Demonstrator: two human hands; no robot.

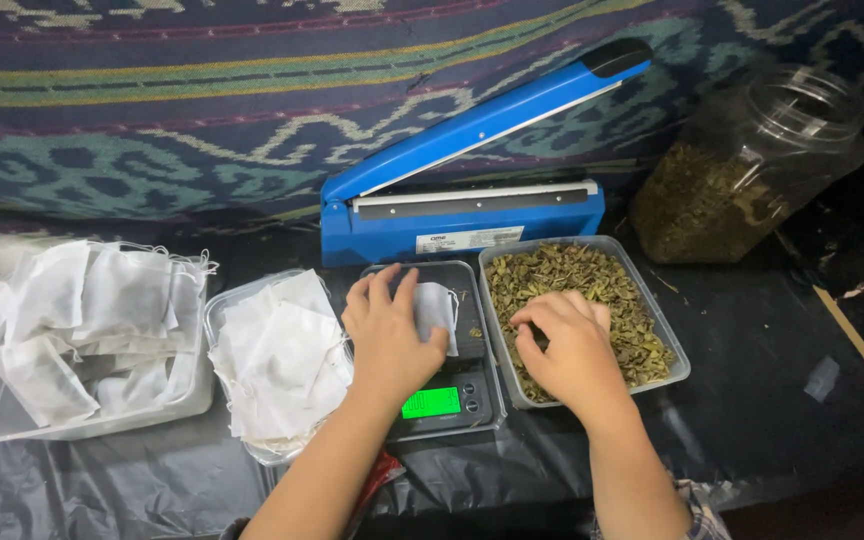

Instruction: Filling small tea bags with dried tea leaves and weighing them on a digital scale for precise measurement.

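Dried green-brown leaf fragments [602,285], coarse and crumbly, fill a clear rectangular plastic tray [680,350] on the black plastic table sheet [772,420], just right of a small digital scale with a lit green display [432,402]. Right hand [572,350]: fingers curled down into the leaves, the fingertips pinched together among them; whether any leaves are gripped cannot be told. Left hand [387,335]: fingers spread loosely, resting on a small white paper filter bag [437,310] that lies flat on the scale platform. Left of the scale, a round clear tub [220,310] holds a loose stack of thin white empty bags [282,360]; further left, a rectangular clear tray [92,420] carries more of the same, crumpled and overlapping. Behind the scale stands a blue metal heat sealer [462,210] with its arm raised. A clear plastic jar [752,160], tilted, partly filled with the same leaf, sits at right rear. Bare sheet lies to the right of the leaf tray.
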